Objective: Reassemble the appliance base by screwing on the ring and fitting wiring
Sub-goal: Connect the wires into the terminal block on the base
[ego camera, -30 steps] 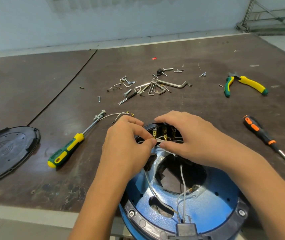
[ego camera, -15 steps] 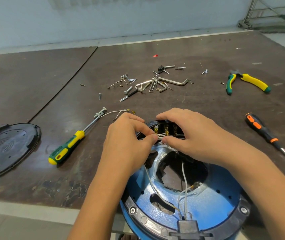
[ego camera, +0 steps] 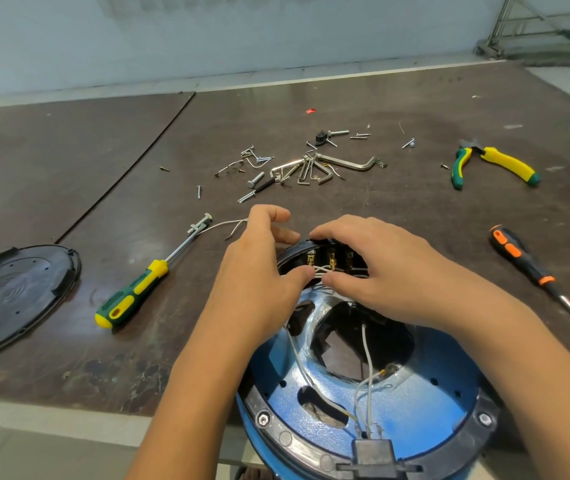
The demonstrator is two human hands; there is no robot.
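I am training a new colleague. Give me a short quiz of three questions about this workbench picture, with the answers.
1. True or false: the pliers lie free, in no hand.
2. Which thing do the left hand and the right hand both touch with the thumb? A) hex keys B) white wires C) black cover
3. Fill in: the green-and-yellow screwdriver lies to the ___ of the blue base.

Key: 1 true; 2 B; 3 left.

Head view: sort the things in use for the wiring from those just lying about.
In use: blue appliance base, white wires, brass terminals, left hand, right hand.
Lying about: green-and-yellow screwdriver, orange-and-black screwdriver, pliers, hex keys, loose screws, black cover plate.
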